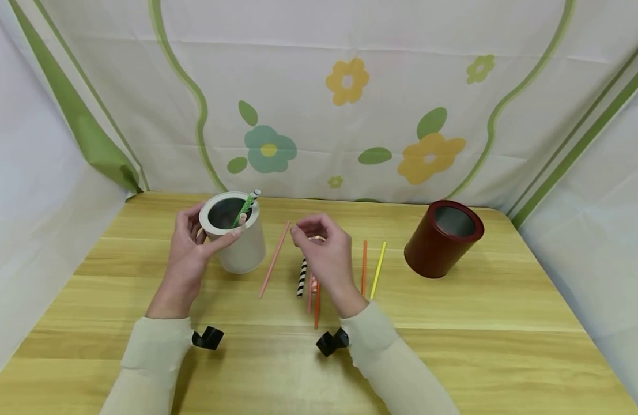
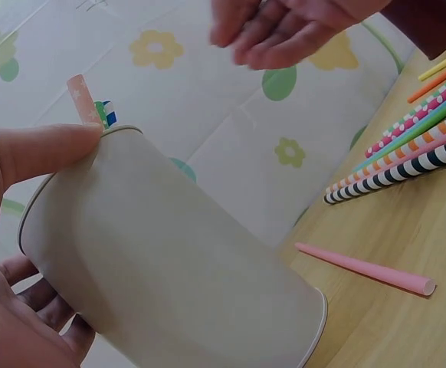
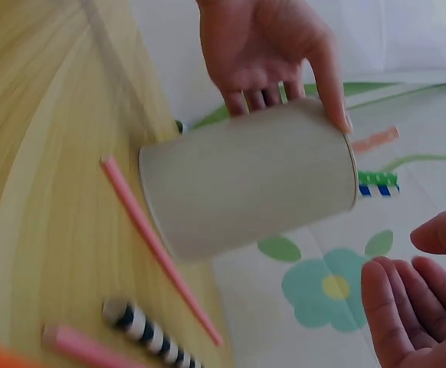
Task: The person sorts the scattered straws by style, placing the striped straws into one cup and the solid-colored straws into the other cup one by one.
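Observation:
My left hand [image 1: 186,259] grips a white cylindrical can [image 1: 243,251] near its rim, thumb on the near side and fingers behind. Out of the can's mouth stick a green dotted paper straw [image 1: 243,211], a blue-and-white striped straw [image 3: 379,190] and a salmon straw [image 3: 377,140]. To the can's right, my right hand [image 1: 329,251] hovers above the table with nothing between its loosely bent fingers and thumb. A pink straw [image 1: 274,259] lies between can and hand. Partly hidden beneath the right hand are a black-and-white striped straw [image 1: 302,278] and several others.
A dark red can [image 1: 433,248] stands at the right on the wooden table [image 1: 479,357]. Left of it lie an orange straw [image 1: 363,268] and a yellow straw [image 1: 378,270]. A flowered curtain [image 1: 308,104] hangs behind the table's back edge.

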Motion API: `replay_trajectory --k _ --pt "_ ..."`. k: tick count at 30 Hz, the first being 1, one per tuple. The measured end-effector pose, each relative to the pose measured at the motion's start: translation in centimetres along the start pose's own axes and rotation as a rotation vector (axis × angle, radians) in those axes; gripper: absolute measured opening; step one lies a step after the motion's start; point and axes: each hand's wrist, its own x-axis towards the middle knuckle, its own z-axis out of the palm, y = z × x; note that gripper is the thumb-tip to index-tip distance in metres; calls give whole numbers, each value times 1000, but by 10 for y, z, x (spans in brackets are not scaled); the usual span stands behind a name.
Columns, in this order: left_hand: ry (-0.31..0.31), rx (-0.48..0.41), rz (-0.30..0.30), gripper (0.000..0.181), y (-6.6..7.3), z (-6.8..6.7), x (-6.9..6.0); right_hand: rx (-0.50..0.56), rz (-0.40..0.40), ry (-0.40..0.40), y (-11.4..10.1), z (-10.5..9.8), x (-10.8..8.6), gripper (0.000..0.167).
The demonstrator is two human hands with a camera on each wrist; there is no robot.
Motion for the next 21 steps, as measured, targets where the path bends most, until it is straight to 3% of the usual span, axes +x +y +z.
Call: replay_trajectory --k 12,21 --pt "-27 10 18 89 0 2 3 -241 159 6 24 -74 -7 15" --pt "-8 10 3 91 0 -1 -1 -434 298 -68 43 -95 -1 22"
